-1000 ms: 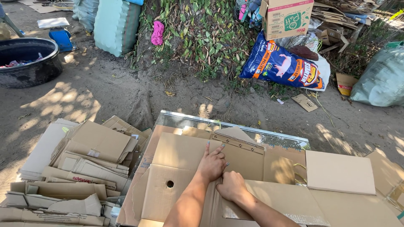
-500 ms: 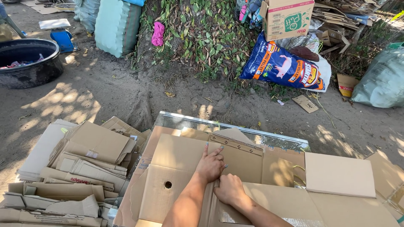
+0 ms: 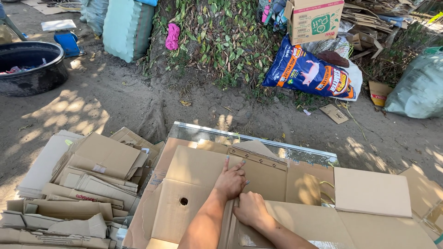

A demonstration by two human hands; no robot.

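Pressing flat a large brown opened-out cardboard box (image 3: 203,184) atop the stack, left hand (image 3: 230,180) fingers spread flat, right hand (image 3: 251,210) curled at the fold; likely needing firm downward pressure along that crease.

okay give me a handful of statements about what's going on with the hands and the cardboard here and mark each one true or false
1. Both hands rest on flattened cardboard. True.
2. The left hand lies flat with its fingers spread out. True.
3. The right hand is raised well above the cardboard. False: it presses on the sheet, curled, right beside the left hand.
4. The sheet under the left arm has a small round hole. True.
5. The stack of folded cardboard lies to the person's right. False: it lies to the left, on the dirt.
6. The black tub stands on top of the cardboard. False: it sits on the ground at far left.
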